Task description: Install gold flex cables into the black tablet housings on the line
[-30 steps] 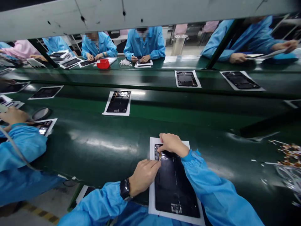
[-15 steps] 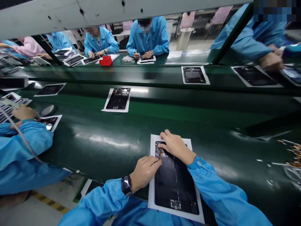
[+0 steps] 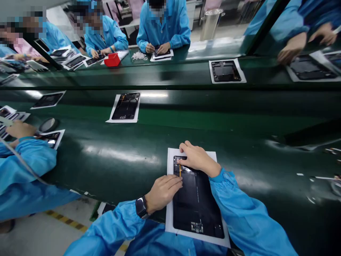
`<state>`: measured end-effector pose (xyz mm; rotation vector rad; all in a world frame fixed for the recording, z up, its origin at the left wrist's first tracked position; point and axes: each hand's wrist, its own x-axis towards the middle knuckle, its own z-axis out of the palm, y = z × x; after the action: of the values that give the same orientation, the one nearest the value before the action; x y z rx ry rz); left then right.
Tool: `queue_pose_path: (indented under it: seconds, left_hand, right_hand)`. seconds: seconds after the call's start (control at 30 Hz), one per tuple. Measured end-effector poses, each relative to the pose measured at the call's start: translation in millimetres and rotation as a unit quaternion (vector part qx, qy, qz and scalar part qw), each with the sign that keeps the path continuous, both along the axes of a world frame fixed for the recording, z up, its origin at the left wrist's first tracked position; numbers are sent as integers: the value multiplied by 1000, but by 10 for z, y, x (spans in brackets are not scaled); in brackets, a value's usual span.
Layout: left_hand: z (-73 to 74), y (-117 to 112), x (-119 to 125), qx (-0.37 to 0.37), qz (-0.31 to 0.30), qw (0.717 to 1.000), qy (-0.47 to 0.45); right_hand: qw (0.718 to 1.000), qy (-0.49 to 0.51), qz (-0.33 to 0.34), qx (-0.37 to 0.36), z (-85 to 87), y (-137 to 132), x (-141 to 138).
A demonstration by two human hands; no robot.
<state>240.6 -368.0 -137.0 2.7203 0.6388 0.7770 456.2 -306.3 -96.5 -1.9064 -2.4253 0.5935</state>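
A black tablet housing (image 3: 198,199) with bare inner parts lies on a white sheet (image 3: 169,220) right in front of me. An orange flex cable (image 3: 180,170) runs upright near the upper left of the housing. At its lower end is my left hand (image 3: 165,192), closed, fingers side by side, with the tips on the cable. My right hand (image 3: 196,158) bends over the top of the housing. Its thumb presses at the cable's upper end and its other fingers curl above; they cover part of the top edge. The exact contact under the fingertips is hidden.
The green bench (image 3: 119,156) bears another housing on a sheet (image 3: 126,106). Beyond the ledge lies one more housing (image 3: 226,71) and a red bin (image 3: 112,59). A co-worker's blue sleeve (image 3: 34,156) is at left. Small loose parts (image 3: 335,177) lie at right.
The view has shifted slightly. Both my hands stay at the cable, the left fingers lying a little flatter. Across the bench at right, a co-worker's hands and a sheet have moved.
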Motion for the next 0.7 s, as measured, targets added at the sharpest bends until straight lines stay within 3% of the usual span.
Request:
queue_pose_path:
  seconds: [0.33, 0.5, 0.7]
  left_hand:
    - [37, 21, 18, -8, -1, 1000, -9]
    - [-2, 11, -5, 3, -10, 1000, -18]
    - [-49, 2, -32, -6, -21, 1000, 13]
  right_hand:
    - [999, -22, -25, 0, 31, -48, -68]
    - [1000, 26, 9, 13, -31, -14, 38]
    - [999, 40, -7, 3, -49, 12, 65]
